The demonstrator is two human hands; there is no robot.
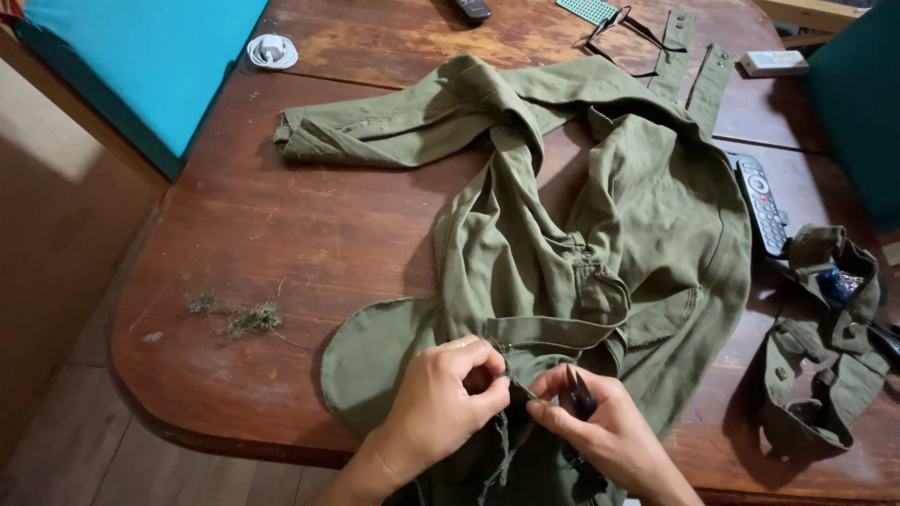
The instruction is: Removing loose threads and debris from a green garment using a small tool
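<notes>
The olive-green garment (609, 234) lies crumpled across the wooden table (309, 225), filling the centre of the frame, with one sleeve reaching toward the upper left and its lower edge hanging over the table rim at the bottom centre. The left hand (445, 398) is closed in a pinch on a fold of the cloth at that lower edge. The right hand (600, 422), just beside it, is closed around a small dark tool (579, 392) whose tip points at the seam between the two hands. The fabric appears to be a soft, medium-weight woven cloth: it drapes and bunches freely, will not hold a shape, and is best gripped close to the seam so that the working area stays taut. A separate piece of the same cloth (820, 365) lies at the right edge, near a black remote control (761, 201). Green thread clippings (246, 319) lie at the left. The tool's exact type is hard to make out, the stitching is covered by the fingers, and both wrists are cut off by the bottom of the frame.
</notes>
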